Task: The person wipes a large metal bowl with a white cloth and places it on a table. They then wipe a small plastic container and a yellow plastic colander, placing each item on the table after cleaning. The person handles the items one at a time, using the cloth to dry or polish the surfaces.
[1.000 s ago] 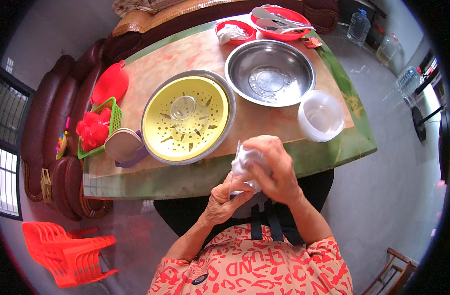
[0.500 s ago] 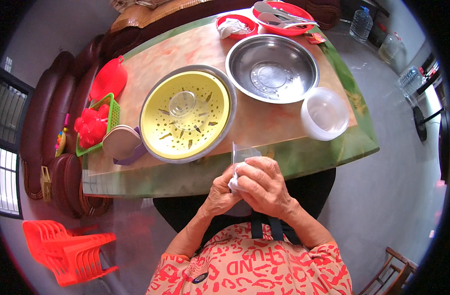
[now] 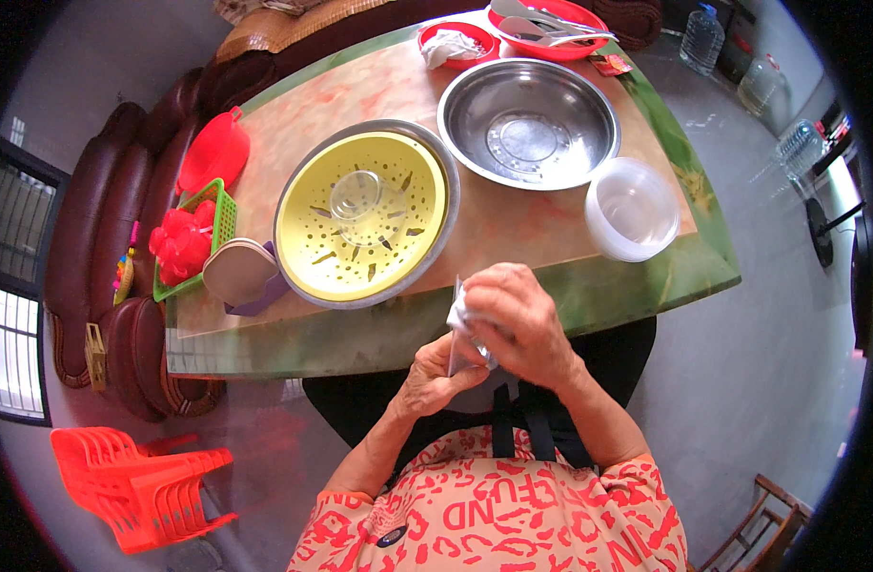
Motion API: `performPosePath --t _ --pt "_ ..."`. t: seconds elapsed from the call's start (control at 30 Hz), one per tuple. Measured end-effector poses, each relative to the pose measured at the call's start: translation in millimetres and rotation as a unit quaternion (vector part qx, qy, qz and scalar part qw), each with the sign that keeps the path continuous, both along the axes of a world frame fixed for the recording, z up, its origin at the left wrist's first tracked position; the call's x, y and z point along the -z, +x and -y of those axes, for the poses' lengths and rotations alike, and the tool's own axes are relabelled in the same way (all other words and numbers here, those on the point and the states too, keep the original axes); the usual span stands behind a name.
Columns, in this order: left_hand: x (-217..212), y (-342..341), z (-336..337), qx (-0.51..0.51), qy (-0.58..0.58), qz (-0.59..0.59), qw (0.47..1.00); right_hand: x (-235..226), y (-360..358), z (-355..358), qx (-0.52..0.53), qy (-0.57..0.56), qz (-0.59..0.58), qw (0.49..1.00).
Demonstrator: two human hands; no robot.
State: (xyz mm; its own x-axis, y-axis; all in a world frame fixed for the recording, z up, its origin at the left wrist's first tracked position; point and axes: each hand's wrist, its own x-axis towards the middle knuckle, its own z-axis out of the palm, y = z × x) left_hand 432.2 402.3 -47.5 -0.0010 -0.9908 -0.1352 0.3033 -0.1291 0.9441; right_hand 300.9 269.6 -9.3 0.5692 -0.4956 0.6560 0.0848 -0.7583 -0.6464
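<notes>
Just in front of the table's near edge, my left hand (image 3: 429,377) grips a clear plastic bowl (image 3: 463,357) tilted on its side. My right hand (image 3: 520,322) is closed around a white cloth (image 3: 457,313), pressed against the upper part of that bowl. Fingers hide much of the bowl and the cloth. Beyond them to the left stands a yellow colander (image 3: 301,212) set in a metal basin, with another clear bowl (image 3: 356,195) inside. A stack of clear plastic bowls (image 3: 610,246) sits to the right, near the table's edge.
A wide steel basin (image 3: 467,107) stands behind the bowl stack. Red dishes with a white cloth and ladles (image 3: 551,33) are at the far edge. On the left are a green basket (image 3: 225,221) of red items and round pale lids (image 3: 238,271). Red stools (image 3: 141,486) stand lower left.
My right hand has moved slightly up along the bowl with the cloth, and its knuckles now stand farther from my left hand. The left hand still grips the bowl.
</notes>
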Motion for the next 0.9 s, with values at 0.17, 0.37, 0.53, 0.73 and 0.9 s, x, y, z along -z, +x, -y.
performPosePath --t 0.17,0.37,0.53,0.73,0.9 --pt "-12 -7 -2 -0.039 -0.050 0.039 0.997 -8 -9 -36 0.053 -0.149 -0.045 0.986" --pt "10 4 -19 0.005 -0.045 -0.017 0.999 -2 4 -4 -0.053 0.029 -0.009 0.998" --pt "-6 0 -11 0.001 -0.056 -0.047 0.997 11 13 27 -0.143 0.341 -0.140 0.919" --pt "-1 9 -13 0.017 -0.052 -0.045 0.997 7 11 5 -0.044 0.190 -0.062 0.979" --pt "-4 5 -13 -0.015 -0.026 -0.024 0.999 -18 1 -31 0.028 -0.115 -0.075 0.990"
